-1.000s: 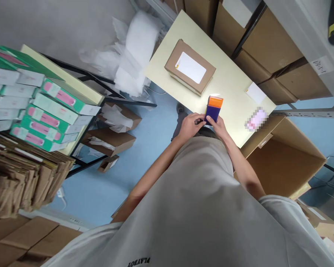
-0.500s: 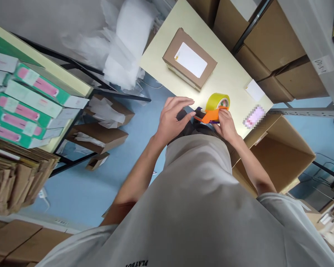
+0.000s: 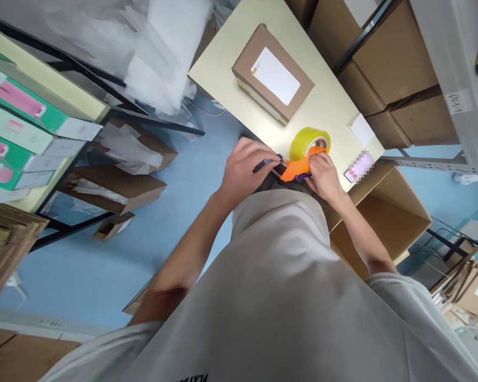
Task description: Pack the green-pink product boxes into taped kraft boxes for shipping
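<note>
My right hand (image 3: 324, 173) is closed around an orange tape dispenser (image 3: 295, 168) with dark purple parts. A roll of yellow packing tape (image 3: 304, 142) is mounted on it, its printed core facing right. My left hand (image 3: 247, 171) is at the dispenser's front end, thumb and fingertips pinched close together on it; whether they also grip a strip of tape is too small to tell. Beyond the hands, a closed brown cardboard box (image 3: 276, 103) with a white label (image 3: 276, 76) on top lies on the pale yellow table (image 3: 219, 63).
A white paper slip (image 3: 361, 129) and a phone (image 3: 358, 167) lie near the table's right side. An open carton (image 3: 382, 217) stands at right, below a shelf of cardboard boxes (image 3: 396, 53). Green-and-pink boxes (image 3: 19, 101) and flattened cardboard (image 3: 11, 244) are at left.
My left thumb and fingers have closed from a spread pose onto the dispenser's front end. The dispenser has shifted slightly left in my right hand. The camera view has turned a little.
</note>
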`<state>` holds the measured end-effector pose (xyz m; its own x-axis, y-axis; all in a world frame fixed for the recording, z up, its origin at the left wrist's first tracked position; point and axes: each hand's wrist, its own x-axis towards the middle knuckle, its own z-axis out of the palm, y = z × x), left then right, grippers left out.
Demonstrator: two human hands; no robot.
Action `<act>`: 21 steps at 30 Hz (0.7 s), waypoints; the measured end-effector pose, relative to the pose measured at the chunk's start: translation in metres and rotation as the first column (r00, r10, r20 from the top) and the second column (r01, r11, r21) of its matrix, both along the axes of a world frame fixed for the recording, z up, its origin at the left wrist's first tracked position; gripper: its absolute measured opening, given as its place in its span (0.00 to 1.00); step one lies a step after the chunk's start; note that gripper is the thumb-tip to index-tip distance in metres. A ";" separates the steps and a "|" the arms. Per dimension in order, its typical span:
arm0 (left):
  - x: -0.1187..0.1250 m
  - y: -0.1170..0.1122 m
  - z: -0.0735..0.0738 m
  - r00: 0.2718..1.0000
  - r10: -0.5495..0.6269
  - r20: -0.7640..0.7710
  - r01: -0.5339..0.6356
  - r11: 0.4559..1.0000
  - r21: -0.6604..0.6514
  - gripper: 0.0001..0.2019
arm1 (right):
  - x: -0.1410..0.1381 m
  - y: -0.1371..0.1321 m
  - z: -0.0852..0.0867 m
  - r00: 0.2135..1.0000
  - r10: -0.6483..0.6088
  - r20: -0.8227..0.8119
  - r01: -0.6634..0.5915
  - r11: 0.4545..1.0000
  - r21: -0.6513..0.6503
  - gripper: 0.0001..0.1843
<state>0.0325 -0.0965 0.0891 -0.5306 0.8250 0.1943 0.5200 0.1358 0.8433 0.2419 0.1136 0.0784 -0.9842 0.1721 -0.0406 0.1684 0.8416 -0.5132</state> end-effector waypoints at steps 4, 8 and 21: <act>0.003 -0.010 -0.004 1.000 -0.007 -0.012 0.007 1.000 0.000 0.19 | -0.001 0.000 0.004 0.999 0.000 0.034 0.000 1.000 0.000 0.20; 0.010 -0.014 -0.011 1.000 0.016 -0.004 -0.016 1.000 0.020 0.18 | 0.004 -0.006 0.001 0.998 0.000 0.064 0.001 1.000 -0.008 0.20; -0.019 0.021 -0.156 0.882 0.379 0.279 -0.381 0.923 -0.047 0.16 | 0.032 0.026 -0.076 0.836 -0.274 0.475 0.237 0.962 0.137 0.26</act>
